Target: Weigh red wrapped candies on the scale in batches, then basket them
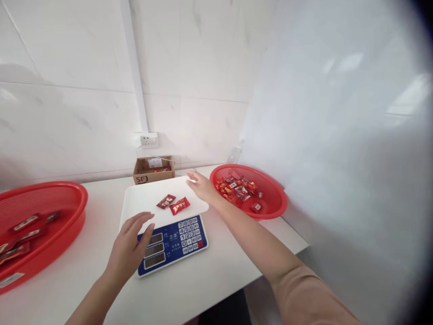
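A digital scale with a white weighing plate (138, 198) and a blue keypad panel (174, 241) stands in front of me. Two small wrapped packets lie on the plate: a dark red one (166, 201) and a brighter red one (180, 206). My left hand (131, 239) hovers by the plate's front left corner, thumb and fingers apart, holding nothing. Over the plate's back right corner is my right hand (200, 184), its fingers spread apart and no packet visible in it. To its right sits a red basket (270, 185) with many small red packets (238, 188).
Another red basket (76, 216) with longer dark red packets (30, 230) stands at the left. Behind the scale is a cardboard box (142, 171) with packets inside. A clear container (234, 155) stands near the wall, below and right of a wall socket (148, 140).
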Available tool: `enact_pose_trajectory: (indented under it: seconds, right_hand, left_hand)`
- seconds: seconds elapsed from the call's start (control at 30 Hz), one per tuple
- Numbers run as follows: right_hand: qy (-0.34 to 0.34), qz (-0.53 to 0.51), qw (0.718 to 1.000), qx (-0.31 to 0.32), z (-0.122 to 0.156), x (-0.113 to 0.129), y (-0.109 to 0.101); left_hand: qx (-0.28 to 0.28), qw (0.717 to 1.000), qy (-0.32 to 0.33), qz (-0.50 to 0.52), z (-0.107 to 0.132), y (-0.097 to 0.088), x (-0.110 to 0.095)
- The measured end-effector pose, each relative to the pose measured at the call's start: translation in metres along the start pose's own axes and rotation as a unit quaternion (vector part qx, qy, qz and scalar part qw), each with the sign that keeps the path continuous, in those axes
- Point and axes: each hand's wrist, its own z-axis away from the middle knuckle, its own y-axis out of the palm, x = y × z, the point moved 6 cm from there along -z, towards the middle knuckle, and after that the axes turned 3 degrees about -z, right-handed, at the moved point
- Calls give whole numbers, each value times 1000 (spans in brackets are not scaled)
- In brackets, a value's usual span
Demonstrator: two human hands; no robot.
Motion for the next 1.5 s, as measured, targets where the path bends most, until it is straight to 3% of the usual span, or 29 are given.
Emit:
enact_pose_trajectory:
  seconds: [0.07,0.13,0.2,0.3,0.4,0.53,0.63,0.73,0.8,0.87,1.0,1.1,1.2,1.37,1.5]
  right_hand:
    - [45,153,987,-10,4,-20,-43]
    - [149,307,938,68,16,-53,-79]
    - [225,342,903,131,32,-81,-105]
    - [303,341,866,203,53,-111,-120]
    - [337,332,849,237,57,-123,-116]
    - [341,311,858,225,52,-124,-113]
    - [339,284,876,193,49,-118,-126]
    - [324,204,918,105,45,-99,-143]
    - [294,75,953,19,40,-77,-147]
    - [246,-72,966,-22,38,-49,-135]
    - [184,-224,955,57,50,8,-65]
    - [164,-259,944,123,73,35,-8]
    - [150,-307,932,125,93,43,25]
    - [219,-427,874,78,113,23,34]
    - [251,-454,855,-1,125,5,19]
  left_hand:
    - [-9,999,45,4,15,4,-8]
    - [-10,998,60,18,31,6,-12]
    - [-4,998,56,33,41,9,-15]
    - [10,998,47,48,45,15,-21]
    - [38,997,40,56,43,25,-25]
    - [68,995,30,67,46,32,-24]
    - [85,993,-2,85,50,30,-16]
    - [110,985,-65,117,51,27,-7]
    - [131,974,-109,149,48,26,-7]
    - [159,955,-148,201,42,28,-15]
    - [194,917,-193,292,22,38,-45]
    - [160,921,-161,318,2,44,-62]
    - [116,935,-111,315,-9,44,-63]
    - [85,922,-193,325,-11,30,-29]
    - [47,960,-211,180,-20,9,6]
